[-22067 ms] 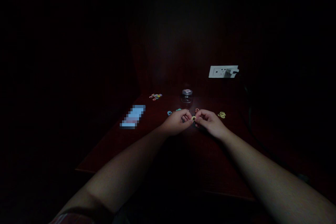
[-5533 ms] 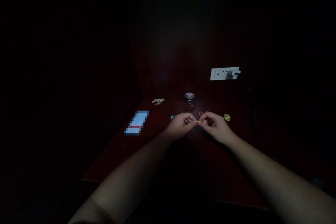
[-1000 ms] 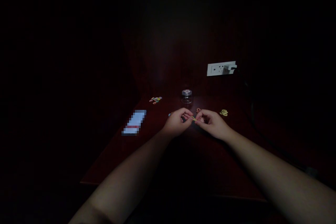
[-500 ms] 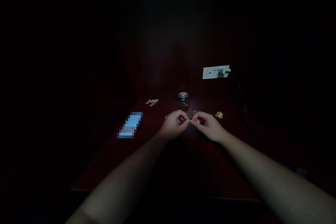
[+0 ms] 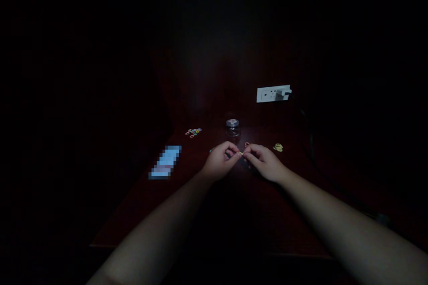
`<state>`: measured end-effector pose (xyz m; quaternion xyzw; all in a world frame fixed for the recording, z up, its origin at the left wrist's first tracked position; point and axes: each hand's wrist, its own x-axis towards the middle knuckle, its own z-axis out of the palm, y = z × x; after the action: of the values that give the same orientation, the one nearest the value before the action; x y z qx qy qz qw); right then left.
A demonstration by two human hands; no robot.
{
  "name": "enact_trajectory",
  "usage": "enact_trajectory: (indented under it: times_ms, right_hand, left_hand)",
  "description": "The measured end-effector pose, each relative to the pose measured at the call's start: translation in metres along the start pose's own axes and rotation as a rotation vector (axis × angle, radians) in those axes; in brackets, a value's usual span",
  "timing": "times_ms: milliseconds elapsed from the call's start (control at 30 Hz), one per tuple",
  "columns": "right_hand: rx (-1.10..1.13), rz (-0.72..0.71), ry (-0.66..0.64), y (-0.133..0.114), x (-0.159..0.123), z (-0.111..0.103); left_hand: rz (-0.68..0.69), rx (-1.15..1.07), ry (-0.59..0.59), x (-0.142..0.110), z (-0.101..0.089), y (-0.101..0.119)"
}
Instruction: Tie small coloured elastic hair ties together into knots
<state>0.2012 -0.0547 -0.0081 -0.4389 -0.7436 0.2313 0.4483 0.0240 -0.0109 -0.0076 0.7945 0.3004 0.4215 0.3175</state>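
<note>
My left hand (image 5: 221, 160) and my right hand (image 5: 265, 162) meet over the middle of the dark red table. Between their pinched fingertips is a small yellow elastic band (image 5: 240, 153), held from both sides. Just behind my right fingers lie some red-pink bands (image 5: 247, 145), partly covered by the hand. A pile of yellow bands (image 5: 278, 147) rests to the right of that hand. Beside my left hand a bit of something blue (image 5: 211, 151) peeks out, mostly hidden. Behind both hands stands a clear round jar (image 5: 232, 129) with its lid on.
Several mixed-colour bands (image 5: 194, 132) lie scattered at the back left. In front of them is a phone-like lit rectangle (image 5: 165, 162), pixelated. A white wall socket (image 5: 273, 94) holds a plug, and its dark cable (image 5: 312, 142) runs down on the right. The surroundings are very dark.
My fingertips are slightly closer together, and less of the yellow band shows between them. The view has shifted a little; the things on the table lie as before.
</note>
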Motion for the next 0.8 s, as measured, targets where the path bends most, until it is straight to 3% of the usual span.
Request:
enact_trajectory:
  times_ms: [800]
  right_hand:
    - [0.004, -0.053, 0.034, -0.0029, -0.0005, 0.0]
  left_hand:
    - [0.055, 0.051, 0.016, 0.002, 0.0012, -0.007]
